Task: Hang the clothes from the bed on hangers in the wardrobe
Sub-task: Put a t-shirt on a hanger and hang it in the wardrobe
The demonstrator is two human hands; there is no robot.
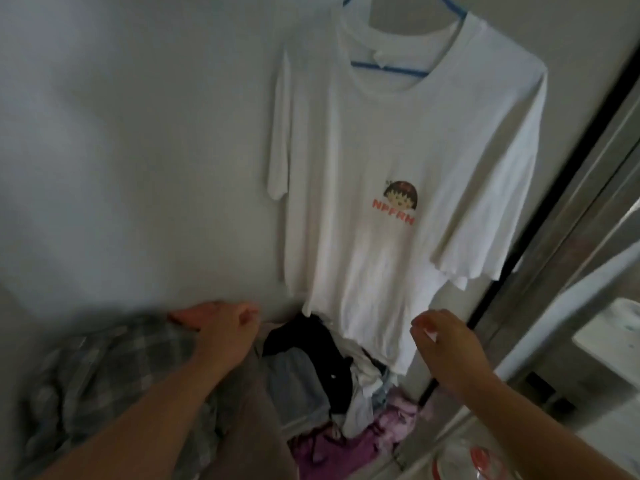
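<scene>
Both forearms are bare to the frame edge, and the left hand [221, 327] and right hand [446, 344] wear nothing.
</scene>
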